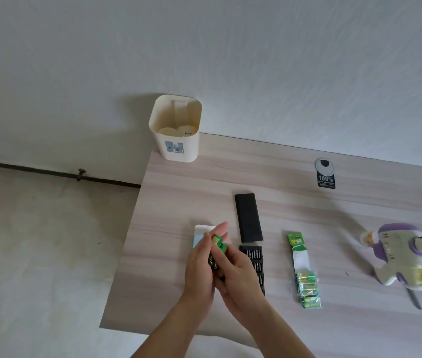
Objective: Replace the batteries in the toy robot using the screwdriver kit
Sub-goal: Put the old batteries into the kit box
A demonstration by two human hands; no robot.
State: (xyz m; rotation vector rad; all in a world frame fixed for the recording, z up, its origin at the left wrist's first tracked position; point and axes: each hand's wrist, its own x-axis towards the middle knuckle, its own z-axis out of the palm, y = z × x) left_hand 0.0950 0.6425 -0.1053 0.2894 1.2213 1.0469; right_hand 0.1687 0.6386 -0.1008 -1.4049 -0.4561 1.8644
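The left hand (199, 267) and right hand (238, 275) curl fingers round the batteries (217, 246), which are probably dense, stiff and slippery and best pinched across their sides, while the seemingly light toy robot (406, 257) lies well apart at three o'clock.

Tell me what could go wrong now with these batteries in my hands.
The batteries, gripped between the left hand and right hand, could slip and roll off the nearby left edge of the table. The right hand hangs partly over the open bit tray; a bump might scatter bits.
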